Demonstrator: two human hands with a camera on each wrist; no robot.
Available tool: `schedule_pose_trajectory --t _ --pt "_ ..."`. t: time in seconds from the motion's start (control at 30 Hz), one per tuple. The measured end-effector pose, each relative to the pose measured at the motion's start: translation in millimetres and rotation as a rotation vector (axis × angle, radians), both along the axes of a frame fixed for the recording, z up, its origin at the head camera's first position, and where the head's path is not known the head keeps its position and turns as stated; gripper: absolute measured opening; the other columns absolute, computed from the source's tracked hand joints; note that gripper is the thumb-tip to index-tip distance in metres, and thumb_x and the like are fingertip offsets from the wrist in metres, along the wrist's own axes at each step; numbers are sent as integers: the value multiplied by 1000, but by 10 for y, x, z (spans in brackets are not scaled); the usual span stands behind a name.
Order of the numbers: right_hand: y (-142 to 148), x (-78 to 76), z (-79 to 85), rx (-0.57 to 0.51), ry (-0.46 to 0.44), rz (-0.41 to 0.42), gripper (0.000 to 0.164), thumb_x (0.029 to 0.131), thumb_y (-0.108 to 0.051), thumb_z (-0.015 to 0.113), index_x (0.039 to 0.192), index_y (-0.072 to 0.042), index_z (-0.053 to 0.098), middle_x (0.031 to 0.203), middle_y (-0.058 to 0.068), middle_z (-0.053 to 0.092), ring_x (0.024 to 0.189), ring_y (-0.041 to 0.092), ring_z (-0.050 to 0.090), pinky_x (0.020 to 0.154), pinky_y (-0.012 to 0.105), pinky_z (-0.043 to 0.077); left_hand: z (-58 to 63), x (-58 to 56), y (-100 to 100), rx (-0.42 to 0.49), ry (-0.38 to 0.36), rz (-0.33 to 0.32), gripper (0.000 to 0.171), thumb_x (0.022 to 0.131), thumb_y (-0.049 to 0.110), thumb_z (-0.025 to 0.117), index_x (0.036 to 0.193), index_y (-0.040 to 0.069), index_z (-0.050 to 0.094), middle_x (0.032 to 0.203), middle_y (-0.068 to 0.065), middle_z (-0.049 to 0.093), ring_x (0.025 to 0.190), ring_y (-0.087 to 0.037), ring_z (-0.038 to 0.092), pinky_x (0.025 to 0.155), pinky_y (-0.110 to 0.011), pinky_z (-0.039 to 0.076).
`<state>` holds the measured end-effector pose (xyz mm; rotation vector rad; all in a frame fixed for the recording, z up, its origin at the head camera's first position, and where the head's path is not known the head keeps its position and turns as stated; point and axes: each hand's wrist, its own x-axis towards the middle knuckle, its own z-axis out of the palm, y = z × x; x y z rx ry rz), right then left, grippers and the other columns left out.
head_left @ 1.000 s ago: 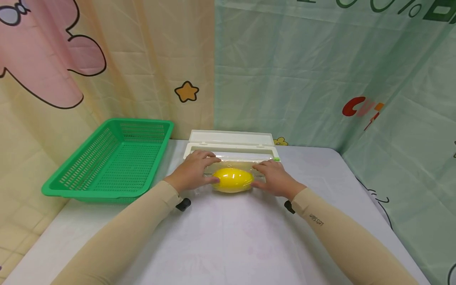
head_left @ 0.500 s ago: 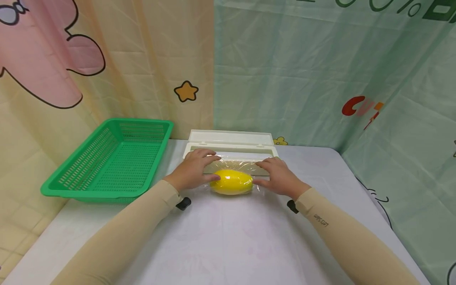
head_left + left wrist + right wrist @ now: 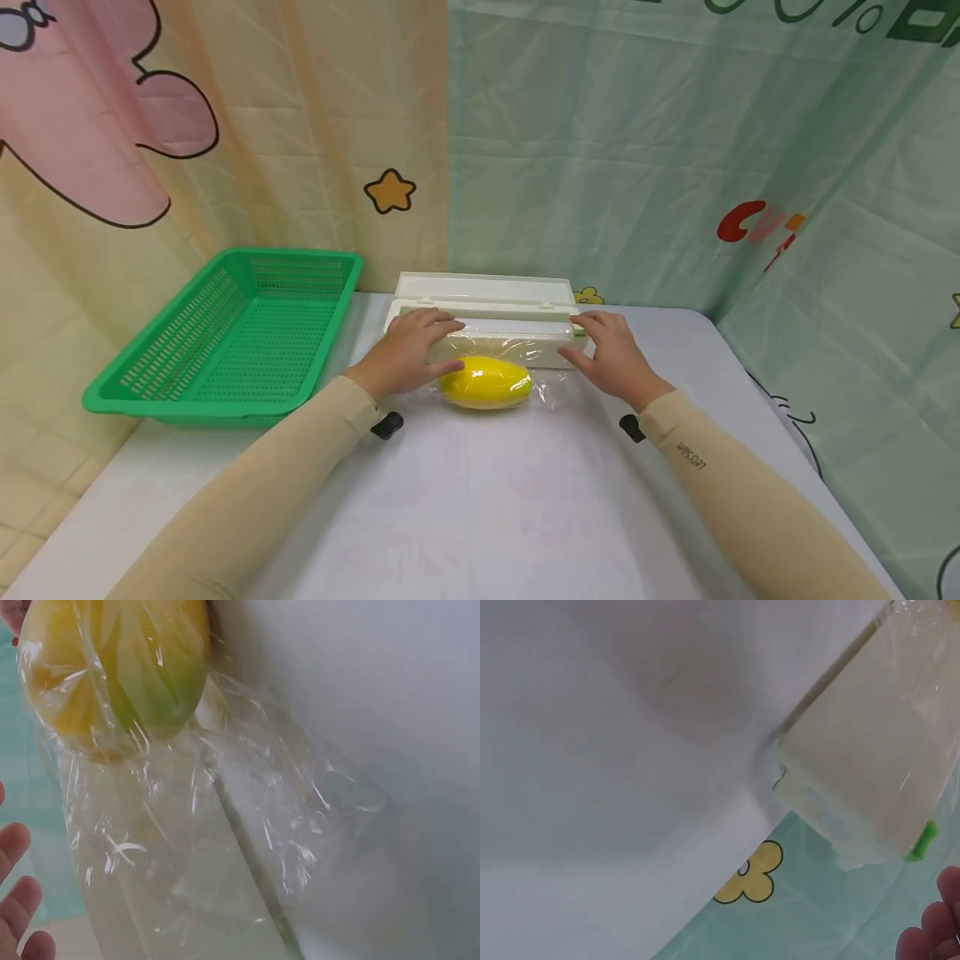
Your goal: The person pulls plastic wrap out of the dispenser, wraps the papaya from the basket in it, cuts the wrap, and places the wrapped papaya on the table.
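A glossy yellow oval fruit [image 3: 487, 383], green at one end in the left wrist view, lies under clear cling film [image 3: 300, 795] in front of a white cling film dispenser [image 3: 862, 742]. The film runs from the dispenser over the fruit, with loose creased edges at both sides. My left hand [image 3: 405, 354] is at the fruit's left end, thumb at its surface and relaxed fingers over the dispenser's front edge. My right hand [image 3: 611, 354] hovers at the dispenser's right end, fingers spread near its green piece [image 3: 922, 841], apart from the fruit.
A green plastic basket [image 3: 217, 408] stands at the left of the white table [image 3: 480, 517]. The dispenser's lid [image 3: 483, 289] is raised at the back, a white roll [image 3: 517, 327] inside. Printed curtains [image 3: 585, 167] hang close behind and along the right side.
My right hand has moved away from the fruit, to the right, towards the dispenser's right end. The fruit shifted slightly left and towards me. My left hand stayed nearly in place.
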<state>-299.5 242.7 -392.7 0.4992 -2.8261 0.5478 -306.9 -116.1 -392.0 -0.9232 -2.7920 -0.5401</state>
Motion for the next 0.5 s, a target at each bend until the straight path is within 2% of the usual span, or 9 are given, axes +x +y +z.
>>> schedule_pose_trajectory --t 0.17,0.5 --pt "120 -76 -48 -16 -17 -42 68 101 -39 69 152 3 49 157 26 47 147 49 35 122 63 32 30 -21 88 0 -16 -3 68 98 55 69 154 21 54 159 -4 52 153 -33 39 126 -61 25" --pt "199 -224 -124 -23 -147 -123 79 103 -45 66 160 1 37 163 25 40 151 49 30 124 63 31 121 -83 383 -5 -33 -16 68 99 53 69 156 19 52 159 -3 51 153 -31 39 126 -60 26"
